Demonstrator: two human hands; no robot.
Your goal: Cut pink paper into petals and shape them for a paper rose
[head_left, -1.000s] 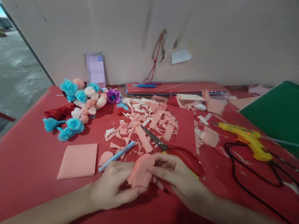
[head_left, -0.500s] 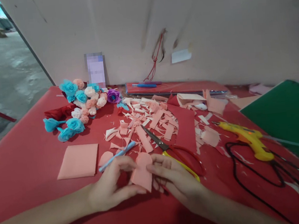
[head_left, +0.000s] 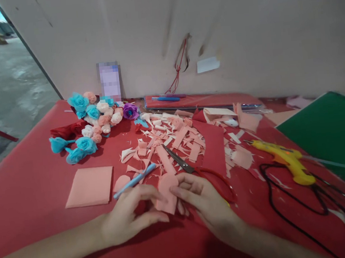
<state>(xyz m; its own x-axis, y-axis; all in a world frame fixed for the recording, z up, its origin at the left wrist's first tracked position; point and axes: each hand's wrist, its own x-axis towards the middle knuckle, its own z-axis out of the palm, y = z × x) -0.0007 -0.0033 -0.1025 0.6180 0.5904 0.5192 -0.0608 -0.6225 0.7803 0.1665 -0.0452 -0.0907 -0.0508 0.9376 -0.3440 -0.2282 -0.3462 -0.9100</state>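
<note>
A pink petal-shaped paper piece [head_left: 167,193] is held upright just above the red table [head_left: 29,201] between both hands. My left hand [head_left: 129,215] pinches its left edge with thumb and forefinger. My right hand [head_left: 201,202] grips its right edge, fingers curled. Behind the hands lie red-handled scissors [head_left: 195,169] and a light blue stick [head_left: 134,180]. A square stack of pink paper [head_left: 89,186] lies to the left, with a small pink petal [head_left: 121,182] beside it.
A heap of pink paper scraps [head_left: 173,139] covers the table's middle. Finished paper roses [head_left: 92,117] in blue, pink, white and purple lie at the back left. A yellow glue gun [head_left: 286,160] with black cord [head_left: 292,211] sits right, beside a green sheet [head_left: 336,136].
The bunched pink paper has been flattened out into one petal shape, and both hands have shifted slightly up the table with it.
</note>
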